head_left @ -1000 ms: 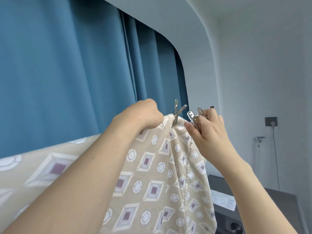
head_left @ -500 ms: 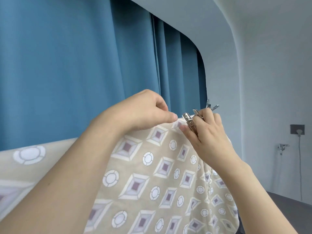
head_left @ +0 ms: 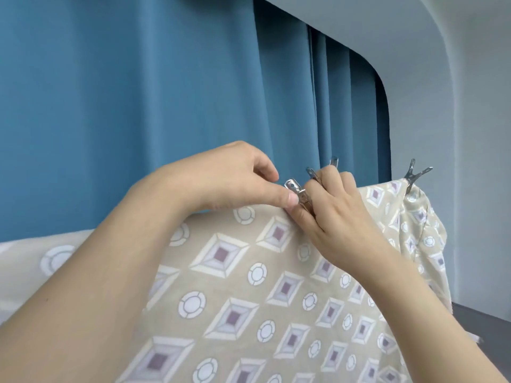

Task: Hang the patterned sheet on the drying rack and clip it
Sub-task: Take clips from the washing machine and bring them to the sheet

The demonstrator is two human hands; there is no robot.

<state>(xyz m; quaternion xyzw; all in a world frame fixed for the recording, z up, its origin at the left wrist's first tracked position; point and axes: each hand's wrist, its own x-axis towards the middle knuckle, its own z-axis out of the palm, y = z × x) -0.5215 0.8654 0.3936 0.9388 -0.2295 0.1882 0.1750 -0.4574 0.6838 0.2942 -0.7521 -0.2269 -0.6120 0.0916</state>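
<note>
Here, my left hand (head_left: 221, 178) pinching a metal clip (head_left: 297, 190) at the patterned sheet (head_left: 249, 286) top edge, my right hand (head_left: 334, 214) gripping spare clips (head_left: 322, 168), another clip (head_left: 413, 175) fastened well right.

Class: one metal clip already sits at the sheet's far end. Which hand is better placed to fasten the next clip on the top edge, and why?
The left hand: it pinches one metal clip at the patterned sheet top edge. The right hand holds spare clips.

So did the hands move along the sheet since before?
Yes. Both hands shifted left along the sheet, away from the clip fixed near its end.
</note>
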